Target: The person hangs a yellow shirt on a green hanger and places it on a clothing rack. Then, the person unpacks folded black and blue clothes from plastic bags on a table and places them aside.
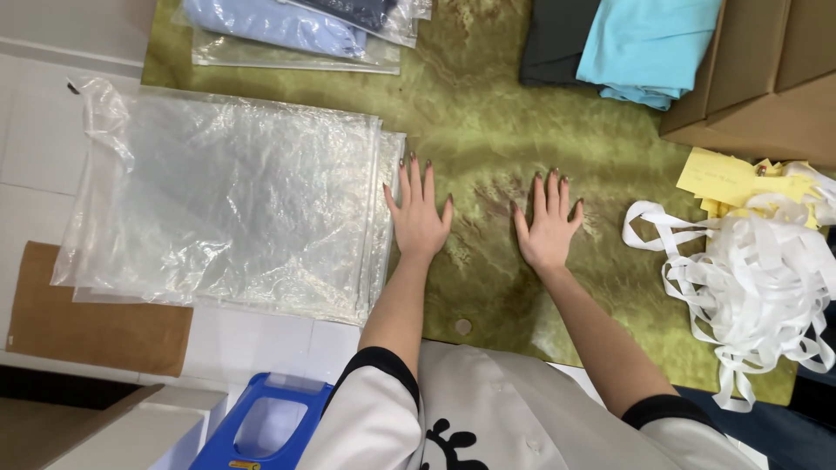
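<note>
Two bare hands laid flat on a green marbled bench, holding nothing.

Left hand (419, 218): palm down, fingers spread wide, its outer edge touching the stack of clear plastic bags (226, 196) that overhangs the bench's (470, 113) left edge. Right hand (548, 228): palm down, fingers spread, on bare surface near the middle. Tangle of white ribbon (753, 278) at the right edge, yellow paper slips (731, 178) just above it. Folded turquoise cloth (649, 43) and dark cloth (553, 39) at the far edge; bagged blue garments (287, 26) at the far left corner.

Plastic bags (226, 200) lie left of both hands, ribbon tangle (758, 278) right, folded shirts (644, 43) beyond.
</note>
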